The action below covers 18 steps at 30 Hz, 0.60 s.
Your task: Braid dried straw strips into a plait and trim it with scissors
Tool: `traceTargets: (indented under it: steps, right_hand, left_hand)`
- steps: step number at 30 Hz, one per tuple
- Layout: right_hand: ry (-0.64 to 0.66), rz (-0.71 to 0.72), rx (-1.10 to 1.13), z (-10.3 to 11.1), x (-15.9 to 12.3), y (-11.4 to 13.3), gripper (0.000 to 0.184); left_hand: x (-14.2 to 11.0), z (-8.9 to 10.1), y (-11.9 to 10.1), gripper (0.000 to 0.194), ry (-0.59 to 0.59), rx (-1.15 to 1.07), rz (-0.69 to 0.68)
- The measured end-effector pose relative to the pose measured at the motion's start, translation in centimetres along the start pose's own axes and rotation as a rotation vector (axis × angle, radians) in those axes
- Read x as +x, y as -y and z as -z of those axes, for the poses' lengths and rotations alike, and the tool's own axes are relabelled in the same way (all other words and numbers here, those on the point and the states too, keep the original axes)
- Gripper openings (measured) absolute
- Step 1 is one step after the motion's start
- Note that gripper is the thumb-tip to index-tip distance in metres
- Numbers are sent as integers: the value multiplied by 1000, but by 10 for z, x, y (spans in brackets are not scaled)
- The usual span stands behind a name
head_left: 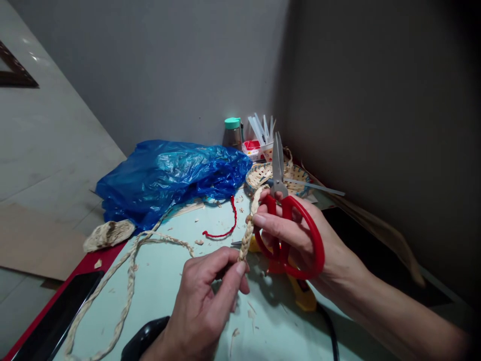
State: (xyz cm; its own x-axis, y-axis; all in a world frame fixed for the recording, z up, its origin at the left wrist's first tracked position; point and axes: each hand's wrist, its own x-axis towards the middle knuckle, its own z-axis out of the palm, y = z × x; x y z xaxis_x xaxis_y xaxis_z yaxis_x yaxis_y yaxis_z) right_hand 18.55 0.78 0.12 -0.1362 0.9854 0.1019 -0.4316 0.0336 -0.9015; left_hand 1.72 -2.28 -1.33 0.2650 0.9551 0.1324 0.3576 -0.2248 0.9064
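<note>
My left hand (212,303) is closed, pinching the lower end of a pale braided straw cord (246,240) between thumb and fingers. My right hand (300,233) carries red-handled scissors (318,240), their blades pointing up and nearly together. The thumb and a finger of that hand also grip the braid's upper part, where it bends over. Under the scissors lies a yellow glue gun (305,298), partly hidden by the handles and my right hand. A longer braided cord (130,291) loops across the table's left side and passes behind my left hand.
A blue plastic bag (173,168) fills the back left. Behind stand a green-lidded jar (233,131) and a cup (267,150) of glue sticks, near a small woven basket (300,174). Red yarn (235,215) and straw scraps lie on the pale table (165,281). A black phone-like slab (62,313) sits left.
</note>
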Motion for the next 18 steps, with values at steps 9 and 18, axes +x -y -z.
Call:
traceTargets:
  steps: [9, 18]
  right_hand:
    - [-44, -55, 13, -1, 1, 0, 29]
    - [-47, -75, 32, 1, -2, -3, 23]
  left_hand:
    - [-2, 2, -8, 29, 51, -314, 304]
    - [-2, 6, -5, 25, 220, -571, 358]
